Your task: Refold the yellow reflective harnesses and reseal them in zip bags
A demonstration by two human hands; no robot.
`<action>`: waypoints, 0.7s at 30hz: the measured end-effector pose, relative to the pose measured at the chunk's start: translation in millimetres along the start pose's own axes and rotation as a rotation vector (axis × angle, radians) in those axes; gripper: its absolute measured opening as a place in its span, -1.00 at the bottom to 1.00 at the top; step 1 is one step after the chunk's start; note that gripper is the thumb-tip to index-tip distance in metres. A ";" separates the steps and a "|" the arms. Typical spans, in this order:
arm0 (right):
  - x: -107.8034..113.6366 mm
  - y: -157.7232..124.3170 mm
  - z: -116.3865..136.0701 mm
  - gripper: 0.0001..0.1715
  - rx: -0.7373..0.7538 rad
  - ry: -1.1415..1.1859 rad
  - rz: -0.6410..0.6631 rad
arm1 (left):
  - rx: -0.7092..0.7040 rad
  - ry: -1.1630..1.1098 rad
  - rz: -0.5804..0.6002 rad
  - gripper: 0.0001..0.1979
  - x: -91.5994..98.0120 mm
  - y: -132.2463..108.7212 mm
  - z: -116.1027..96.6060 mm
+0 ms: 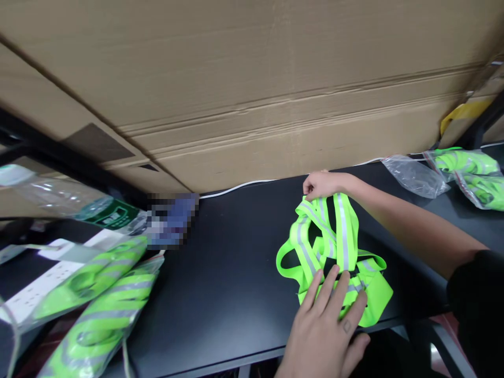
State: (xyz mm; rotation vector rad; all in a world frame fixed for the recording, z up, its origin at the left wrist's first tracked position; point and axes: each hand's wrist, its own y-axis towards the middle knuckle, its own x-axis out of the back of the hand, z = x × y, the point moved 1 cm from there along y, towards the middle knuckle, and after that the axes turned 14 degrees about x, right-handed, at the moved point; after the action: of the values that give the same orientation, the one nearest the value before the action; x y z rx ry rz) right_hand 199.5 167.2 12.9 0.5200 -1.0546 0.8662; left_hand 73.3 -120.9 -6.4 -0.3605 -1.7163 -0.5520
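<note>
Head view: a green vest (pixel 342 239) lies at four o'clock on the black table (pixel 220 283). The right hand (pixel 321 185) pinches its twelve o'clock end; the left hand (pixel 321 325) spreads loosely over six o'clock.

The strappy neon-green cloth vest (pixel 347 223) looks matt; the flat black worktop (pixel 220 283), smooth; the brown cardboard panel (pixel 283 79) at twelve o'clock, creased.

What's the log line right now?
right hand: pinching vest, far end | left hand: open over near end | vest: on table
</note>
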 end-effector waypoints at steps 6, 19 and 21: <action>5.7 22.0 -2.2 -0.67 0.036 -0.121 -0.242 | -0.015 -0.089 0.053 -0.47 -0.4 -2.8 0.5; -28.7 67.4 16.4 -0.70 0.111 -0.375 -0.219 | -0.041 -0.182 0.075 -0.48 -5.0 -5.1 3.3; -19.3 60.7 22.2 -0.68 0.108 -0.393 -0.215 | -0.031 -0.172 0.050 -0.51 -5.7 -5.3 2.5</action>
State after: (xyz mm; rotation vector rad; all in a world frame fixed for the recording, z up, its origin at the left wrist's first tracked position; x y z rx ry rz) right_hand 133.7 178.8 3.2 0.9036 -1.2839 0.6447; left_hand 69.7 -123.7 -13.2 -0.4839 -1.8602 -0.5240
